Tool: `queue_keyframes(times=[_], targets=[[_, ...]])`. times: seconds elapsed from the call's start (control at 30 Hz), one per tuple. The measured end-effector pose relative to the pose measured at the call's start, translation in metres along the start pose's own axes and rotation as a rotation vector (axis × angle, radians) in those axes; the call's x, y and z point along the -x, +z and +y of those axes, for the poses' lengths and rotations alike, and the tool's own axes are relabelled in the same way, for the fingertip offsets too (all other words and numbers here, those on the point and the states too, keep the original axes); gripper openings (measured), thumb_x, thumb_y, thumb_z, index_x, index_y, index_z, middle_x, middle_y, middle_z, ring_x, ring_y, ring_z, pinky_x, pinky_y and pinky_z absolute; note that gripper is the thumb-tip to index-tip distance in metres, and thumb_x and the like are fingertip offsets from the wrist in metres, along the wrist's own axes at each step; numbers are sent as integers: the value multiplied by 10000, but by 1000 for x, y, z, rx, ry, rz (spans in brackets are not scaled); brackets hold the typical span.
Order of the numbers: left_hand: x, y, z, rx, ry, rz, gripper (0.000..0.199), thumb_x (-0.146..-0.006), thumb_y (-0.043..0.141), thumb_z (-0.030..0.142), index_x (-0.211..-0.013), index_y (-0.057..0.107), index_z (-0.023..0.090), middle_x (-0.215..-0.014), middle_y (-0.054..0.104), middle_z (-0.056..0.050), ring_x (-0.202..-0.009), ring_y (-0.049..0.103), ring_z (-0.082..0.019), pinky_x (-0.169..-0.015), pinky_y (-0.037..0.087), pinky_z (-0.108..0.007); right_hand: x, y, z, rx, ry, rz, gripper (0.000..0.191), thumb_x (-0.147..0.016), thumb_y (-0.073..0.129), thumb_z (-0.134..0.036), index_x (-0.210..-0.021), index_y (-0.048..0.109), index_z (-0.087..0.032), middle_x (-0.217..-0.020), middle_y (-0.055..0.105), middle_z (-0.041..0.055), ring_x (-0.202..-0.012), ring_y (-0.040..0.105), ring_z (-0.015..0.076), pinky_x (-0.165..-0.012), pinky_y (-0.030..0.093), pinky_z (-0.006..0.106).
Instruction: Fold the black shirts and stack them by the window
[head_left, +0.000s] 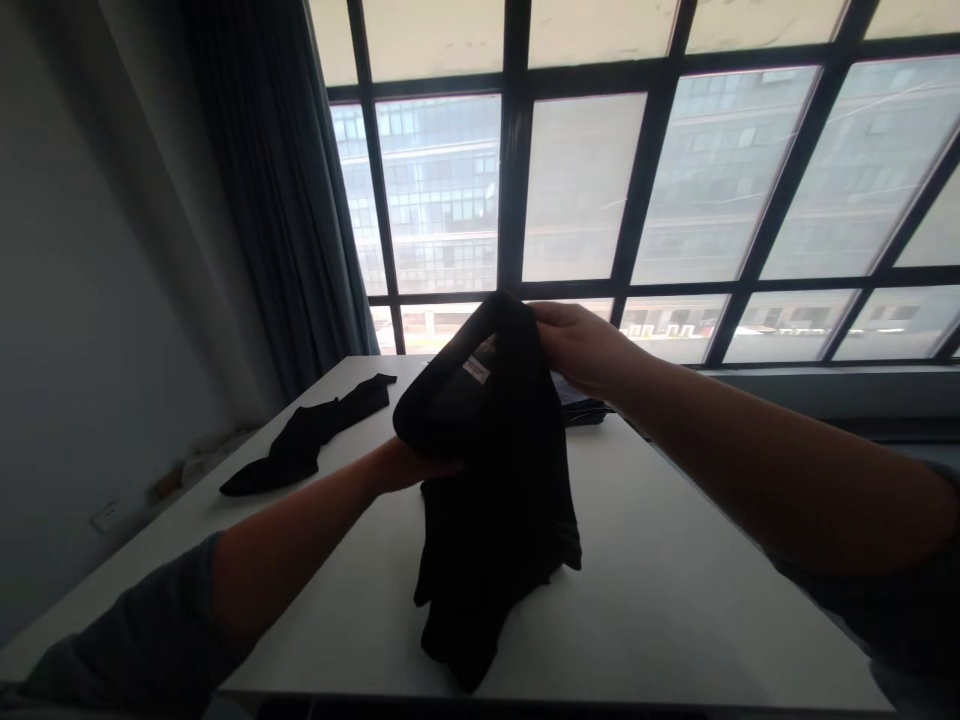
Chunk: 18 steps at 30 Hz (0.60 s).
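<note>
Both of my hands hold a black garment [502, 500] up over the white table [660, 580]. Its banded opening faces up and toward me, with a small white label [475, 370] on the inner side. My left hand [411, 464] grips the near left edge of the opening, thumb along the front. At the far right edge, my right hand [574, 345] pinches the band; some of its fingertips are hidden behind the cloth. The lower part hangs in uneven folds toward the table's near edge. Dark cloth hides whether it is pants or a top.
Another black garment [315, 432] lies stretched out at the table's left side. Behind my right hand, a dark folded stack [586, 412] sits at the far edge, partly covered. A dark curtain [274, 200] and a large framed window [574, 190] stand beyond the table.
</note>
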<state>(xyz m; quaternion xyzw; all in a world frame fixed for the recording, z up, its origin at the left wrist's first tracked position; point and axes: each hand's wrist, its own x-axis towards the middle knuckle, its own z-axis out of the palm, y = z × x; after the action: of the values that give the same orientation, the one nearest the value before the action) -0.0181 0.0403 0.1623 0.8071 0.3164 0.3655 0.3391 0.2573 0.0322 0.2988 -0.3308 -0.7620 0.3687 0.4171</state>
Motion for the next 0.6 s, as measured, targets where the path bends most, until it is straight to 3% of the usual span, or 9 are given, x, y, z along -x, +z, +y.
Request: queue_keyframes(times=[0.1, 0.17, 0.27, 0.33, 0.5, 0.6], targets=[[-1, -34, 20, -142, -112, 108, 635, -807, 824, 530, -1320, 618, 218, -1271, 722, -120, -1147, 703, -342, -966, 578, -518, 3, -10, 22, 93, 178, 127, 524, -996, 613, -604, -1273, 665, -162, -1024, 738, 125, -805, 700, 185, -663, 572, 283], [-1, -56, 36, -438, -158, 161, 504, -804, 786, 583, -1126, 649, 221, -1045, 745, -76, -951, 722, -318, -805, 567, -437, 7, -16, 31, 158, 213, 162, 526, -1009, 573, -607, -1278, 656, -163, -1083, 736, 144, -857, 715, 221, -675, 575, 306], [1, -83, 62, -921, -219, 199, 312, -850, 690, 544, -892, 615, 244, -818, 684, -36, -789, 677, -288, -673, 448, -358, 12, -21, 32, 367, 157, 200, 461, -1031, 513, -559, -1231, 667, -173, -1142, 722, 135, -933, 705, 235, -719, 558, 313], [1, -97, 80, -1088, -225, 262, 194, -878, 624, 449, -866, 600, 257, -816, 675, -35, -770, 652, -273, -642, 379, -345, 14, -23, 24, 568, 68, 181, 395, -1016, 520, -509, -1158, 681, -177, -1091, 719, 110, -910, 681, 216, -723, 522, 296], [-3, -122, 126, -1073, -242, 480, 110, -833, 620, 317, -898, 578, 239, -797, 641, 3, -714, 571, -207, -634, 337, -317, 7, -41, 2, 894, -63, -51, 311, -834, 763, -441, -1020, 707, -198, -890, 681, 48, -768, 613, 174, -682, 447, 265], [-4, -132, 146, -991, -193, 574, 136, -885, 604, 317, -954, 606, 201, -854, 641, 10, -777, 568, -181, -667, 355, -288, 0, -61, -1, 975, -45, -27, 199, -841, 769, -334, -975, 724, -194, -857, 659, 57, -770, 608, 178, -704, 456, 274]])
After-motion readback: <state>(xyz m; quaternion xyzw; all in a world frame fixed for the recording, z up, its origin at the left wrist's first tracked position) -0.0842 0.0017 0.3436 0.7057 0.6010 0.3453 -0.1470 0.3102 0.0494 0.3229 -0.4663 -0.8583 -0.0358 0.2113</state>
